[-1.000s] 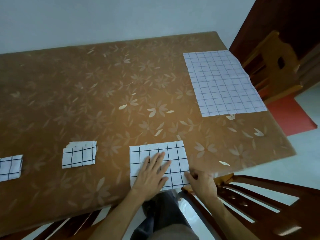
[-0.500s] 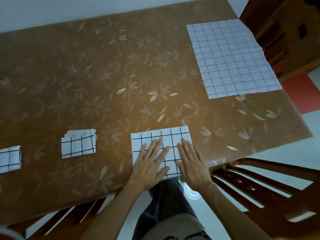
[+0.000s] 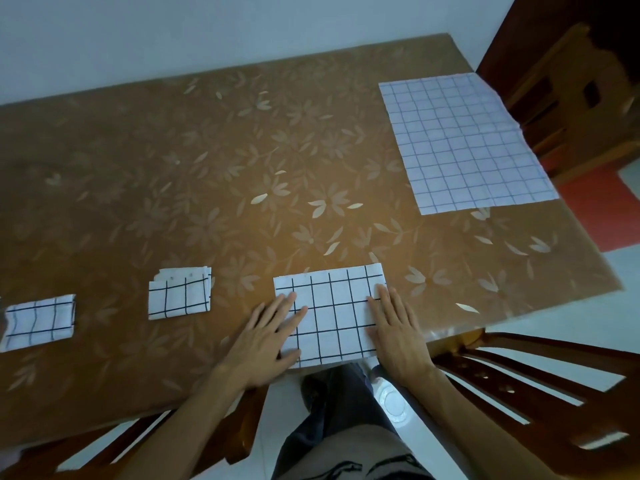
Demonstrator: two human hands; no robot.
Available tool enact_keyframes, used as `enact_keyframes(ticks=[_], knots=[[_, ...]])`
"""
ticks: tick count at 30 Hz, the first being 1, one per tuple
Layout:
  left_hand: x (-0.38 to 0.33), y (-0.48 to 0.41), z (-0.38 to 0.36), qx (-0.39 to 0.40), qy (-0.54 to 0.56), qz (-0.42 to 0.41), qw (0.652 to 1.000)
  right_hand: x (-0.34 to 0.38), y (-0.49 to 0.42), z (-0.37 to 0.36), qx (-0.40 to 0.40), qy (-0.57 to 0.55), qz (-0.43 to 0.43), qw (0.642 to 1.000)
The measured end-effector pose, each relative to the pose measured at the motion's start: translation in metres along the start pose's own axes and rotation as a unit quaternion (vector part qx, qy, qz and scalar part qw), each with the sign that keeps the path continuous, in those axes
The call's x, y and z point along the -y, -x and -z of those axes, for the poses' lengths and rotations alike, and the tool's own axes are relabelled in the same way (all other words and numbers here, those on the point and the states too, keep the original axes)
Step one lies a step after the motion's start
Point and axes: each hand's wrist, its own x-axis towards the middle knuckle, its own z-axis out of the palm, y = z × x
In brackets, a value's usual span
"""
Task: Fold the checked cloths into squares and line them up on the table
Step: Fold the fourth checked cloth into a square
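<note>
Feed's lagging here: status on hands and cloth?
Left hand and right hand flat on near cloth. Two folded squares to left. Open cloth far right. Nothing blocking.

Left square, middle square, half-folded cloth form a row; flat cloth lies apart.

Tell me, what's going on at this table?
A person is folding checked cloths on a brown flower-patterned table. The left hand and right hand press flat on a partly folded cloth at the near edge. To its left, in a row, lie two finished pieces: the nearer square and the far-left square. One unfolded cloth lies spread flat at the far right corner, untouched.
</note>
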Motion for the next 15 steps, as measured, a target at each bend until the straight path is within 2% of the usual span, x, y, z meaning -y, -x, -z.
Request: enact_keyframes(ticks=[1,3,6,9,15], knots=[[0.001,0.001,0.000,0.001,-0.001,0.002,1.000,0.008,0.001,0.004,-0.007,-0.016,0.009,1.000],[0.000,0.002,0.000,0.009,-0.005,0.008,1.000,0.029,0.005,0.008,-0.021,-0.069,0.081,0.994],[-0.002,0.002,0.002,0.005,0.012,0.015,1.000,0.059,0.014,0.006,0.026,-0.085,0.198,0.976],[-0.005,0.002,0.003,-0.009,0.043,0.023,0.999,0.075,0.016,0.001,0.079,-0.065,0.184,0.978],[-0.009,-0.001,0.004,-0.047,0.115,0.039,0.991,0.076,0.012,0.006,0.090,-0.009,0.161,0.983]])
